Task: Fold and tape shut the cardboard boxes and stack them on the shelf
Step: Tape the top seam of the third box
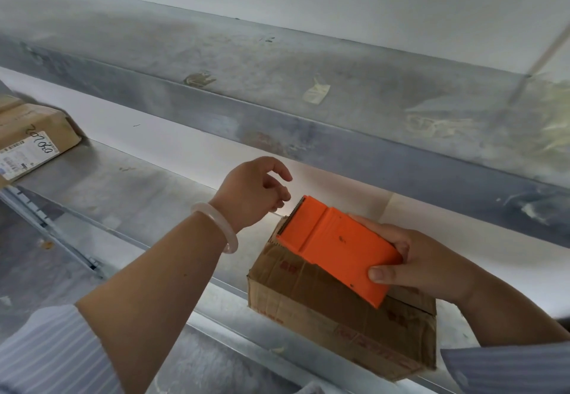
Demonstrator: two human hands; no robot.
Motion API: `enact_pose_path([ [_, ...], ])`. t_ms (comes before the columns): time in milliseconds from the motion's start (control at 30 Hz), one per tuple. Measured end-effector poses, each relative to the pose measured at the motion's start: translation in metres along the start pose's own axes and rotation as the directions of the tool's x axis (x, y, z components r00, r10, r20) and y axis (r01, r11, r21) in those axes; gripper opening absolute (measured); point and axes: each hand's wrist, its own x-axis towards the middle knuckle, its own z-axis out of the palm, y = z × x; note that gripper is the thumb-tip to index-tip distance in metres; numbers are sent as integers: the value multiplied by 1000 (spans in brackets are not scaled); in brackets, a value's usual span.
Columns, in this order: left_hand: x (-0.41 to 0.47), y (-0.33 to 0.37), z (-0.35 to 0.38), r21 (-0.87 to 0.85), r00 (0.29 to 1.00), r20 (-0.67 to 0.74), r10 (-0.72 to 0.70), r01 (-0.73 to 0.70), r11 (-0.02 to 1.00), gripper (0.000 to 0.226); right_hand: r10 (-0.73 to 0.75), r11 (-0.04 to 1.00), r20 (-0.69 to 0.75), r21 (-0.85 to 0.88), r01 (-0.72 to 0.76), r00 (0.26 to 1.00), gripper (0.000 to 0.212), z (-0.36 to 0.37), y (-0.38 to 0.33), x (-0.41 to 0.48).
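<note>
Striped sleeves (46, 353) frame the bottom of the view. A person's right hand (413, 258) grips an orange tape dispenser (336, 245), thumb and fingers wrapped round its rear end, holding it over a cardboard box (324, 310). The left hand (251, 191), wearing a pale bangle (216, 224), has curled fingers that seem to pinch the free end of the tape (275, 213) by the toothed blade.

For a clean seal, the tape likely needs pulling taut, centring over the flap seam, and pressing down firmly.

The box sits at the front edge of a grey metal shelf (123, 196). It is brown, creased and worn, with red print on its sides and its flaps apparently folded down. A second box (30, 137) lies at the shelf's far left end.
</note>
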Motion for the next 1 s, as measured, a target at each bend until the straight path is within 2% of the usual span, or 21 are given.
enact_pose_path([
  [167, 5, -6, -12, 20, 991, -136, -5, 8, 1000, 19, 7, 1000, 15, -25, -7, 1000, 88, -5, -2, -1],
  [300, 3, -20, -23, -101, 969, -237, -67, 44, 994, 21, 31, 997, 19, -70, -30, 999, 89, -7, -2, 1],
  [433, -2, -37, -23, -170, 959, -248, -136, 95, 981, 21, 37, 995, 57, -95, -31, 998, 78, -9, -5, 6],
  [667, -4, -75, -4, -310, 943, -160, -293, 234, 921, 40, 98, 975, 83, -210, -79, 992, 73, -11, -8, 13],
  [1000, -5, -112, 23, -298, 931, -43, -363, 335, 894, 56, 123, 965, 120, -246, -91, 985, 72, -15, -8, 25],
])
